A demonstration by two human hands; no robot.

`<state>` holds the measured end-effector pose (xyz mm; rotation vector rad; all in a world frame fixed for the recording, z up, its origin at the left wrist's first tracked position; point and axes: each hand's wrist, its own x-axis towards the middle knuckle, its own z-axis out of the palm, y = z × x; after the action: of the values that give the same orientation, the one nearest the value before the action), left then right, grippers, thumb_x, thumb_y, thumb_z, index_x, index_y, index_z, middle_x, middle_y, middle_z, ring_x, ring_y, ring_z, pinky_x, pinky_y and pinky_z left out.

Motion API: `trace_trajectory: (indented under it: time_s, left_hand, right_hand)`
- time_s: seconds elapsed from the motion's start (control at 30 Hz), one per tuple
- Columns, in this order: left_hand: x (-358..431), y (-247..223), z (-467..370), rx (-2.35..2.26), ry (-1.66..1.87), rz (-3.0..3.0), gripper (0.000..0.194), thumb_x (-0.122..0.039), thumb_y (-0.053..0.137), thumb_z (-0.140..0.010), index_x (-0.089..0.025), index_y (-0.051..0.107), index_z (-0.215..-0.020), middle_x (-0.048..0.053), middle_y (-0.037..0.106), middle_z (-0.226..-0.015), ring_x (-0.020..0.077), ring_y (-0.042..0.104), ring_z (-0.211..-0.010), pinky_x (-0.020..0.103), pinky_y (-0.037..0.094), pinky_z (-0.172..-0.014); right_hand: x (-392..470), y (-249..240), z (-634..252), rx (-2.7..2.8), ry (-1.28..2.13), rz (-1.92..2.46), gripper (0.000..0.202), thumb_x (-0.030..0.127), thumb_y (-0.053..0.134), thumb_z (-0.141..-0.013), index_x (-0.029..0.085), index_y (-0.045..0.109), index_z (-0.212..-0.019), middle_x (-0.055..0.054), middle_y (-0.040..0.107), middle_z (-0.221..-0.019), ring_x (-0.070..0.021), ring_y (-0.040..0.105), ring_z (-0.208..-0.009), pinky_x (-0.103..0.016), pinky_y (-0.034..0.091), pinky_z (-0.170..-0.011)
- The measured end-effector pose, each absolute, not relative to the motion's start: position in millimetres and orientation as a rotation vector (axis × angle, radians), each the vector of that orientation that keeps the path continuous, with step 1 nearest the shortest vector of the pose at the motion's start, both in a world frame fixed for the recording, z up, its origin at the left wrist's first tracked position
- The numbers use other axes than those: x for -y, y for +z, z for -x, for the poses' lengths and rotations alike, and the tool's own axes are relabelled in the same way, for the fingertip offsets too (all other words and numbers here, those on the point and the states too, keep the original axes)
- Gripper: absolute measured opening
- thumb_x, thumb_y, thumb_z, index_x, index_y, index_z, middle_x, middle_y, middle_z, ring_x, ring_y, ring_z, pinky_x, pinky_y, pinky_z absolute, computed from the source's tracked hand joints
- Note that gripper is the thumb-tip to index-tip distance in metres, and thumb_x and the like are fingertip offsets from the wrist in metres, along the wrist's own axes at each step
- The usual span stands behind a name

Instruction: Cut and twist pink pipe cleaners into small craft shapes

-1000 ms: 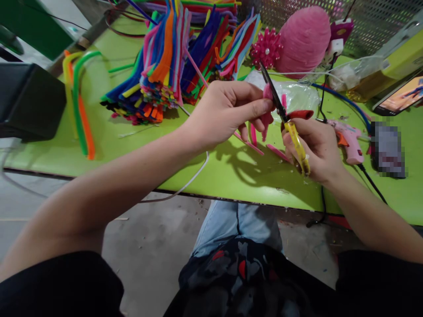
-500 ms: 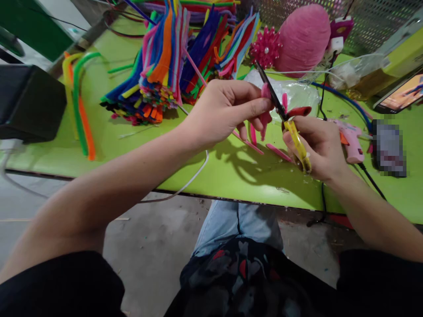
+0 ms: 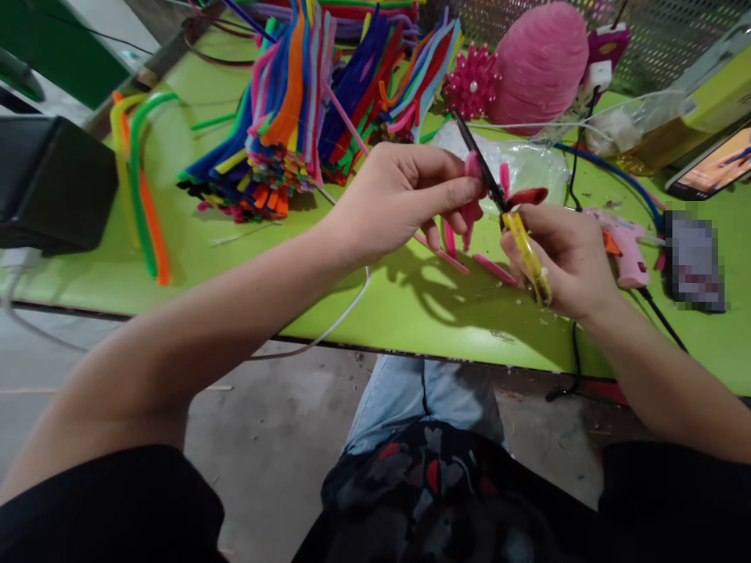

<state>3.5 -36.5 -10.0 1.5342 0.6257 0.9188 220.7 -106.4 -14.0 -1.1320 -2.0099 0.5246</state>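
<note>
Between the thumb and fingers of my left hand [image 3: 404, 195] is a pink pipe cleaner piece [image 3: 471, 209], bent or bunched, its full shape partly covered by the fingers. My right hand [image 3: 572, 254] is closed around scissors [image 3: 529, 246] with yellow and red handles. Their dark blades point up and left, right against the pink piece at my left fingertips. Below the hands, cut pink pipe cleaner lengths [image 3: 496, 270] lie on the green table [image 3: 463, 332].
Bundles of coloured pipe cleaners [image 3: 287, 102] stand behind my left hand. A pink fuzzy egg shape [image 3: 543, 66] and a pink beaded flower [image 3: 472, 82] sit at the back. To the right are a pink glue gun [image 3: 627, 250] and a phone [image 3: 713, 164]; a black box [image 3: 55, 184] is left.
Hardly anything differs. Both hands keep their places, with the scissors still against the pink piece; the view has shifted very slightly.
</note>
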Motion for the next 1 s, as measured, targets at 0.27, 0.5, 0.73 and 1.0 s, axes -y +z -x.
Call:
trace_trajectory:
  time_s: [0.27, 0.5, 0.73, 1.0]
  left_hand:
    - [38.8, -11.8, -4.2, -0.623, 0.962, -1.554, 0.019, -0.024, 0.076, -0.097, -0.015, 0.072, -0.080, 0.000, 0.071, -0.066, 0.0092, 0.066, -0.054, 0.016, 0.047, -0.043]
    - [38.5, -16.1, -5.7, -0.679, 0.966, -1.561, 0.019, -0.027, 0.079, -0.093, -0.017, 0.068, -0.082, -0.001, 0.068, -0.065, 0.0100, 0.065, -0.054, 0.019, 0.045, -0.044]
    - [39.6, -15.0, -5.5, -0.619, 0.989, -1.538, 0.012, -0.021, 0.077, -0.093, -0.017, 0.068, -0.088, 0.001, 0.073, -0.075, 0.0090, 0.064, -0.054, 0.020, 0.046, -0.044]
    - [40.1, -10.5, -6.2, -0.609, 0.973, -1.396, 0.010, -0.018, 0.064, -0.102, -0.018, 0.062, -0.092, 0.002, 0.080, -0.085, 0.0120, 0.076, -0.068, 0.019, 0.056, -0.050]
  right_hand:
    - [88.4, -22.9, -231.5, 1.757, 0.528, 1.326, 0.049, 0.068, 0.069, -0.094, 0.021, 0.068, -0.080, -0.003, 0.047, -0.082, -0.0160, 0.047, -0.073, -0.030, 0.037, -0.062]
    - [79.1, -28.1, -246.0, 1.827, 0.064, 1.499, 0.036, 0.059, 0.071, -0.097, 0.025, 0.079, -0.090, -0.012, 0.052, -0.121, -0.0338, 0.050, -0.126, -0.062, 0.037, -0.117]
    - [85.4, -10.7, -254.0, 1.930, -0.161, 1.653, 0.059, 0.071, 0.065, -0.096, 0.016, 0.081, -0.110, -0.019, 0.039, -0.148, -0.0457, 0.036, -0.149, -0.070, 0.022, -0.124]
    - [89.6, 7.5, -259.3, 2.128, -0.256, 1.485, 0.041, 0.061, 0.069, -0.096, 0.022, 0.080, -0.104, -0.007, 0.030, -0.169, -0.0423, 0.021, -0.163, -0.058, 0.033, -0.128]
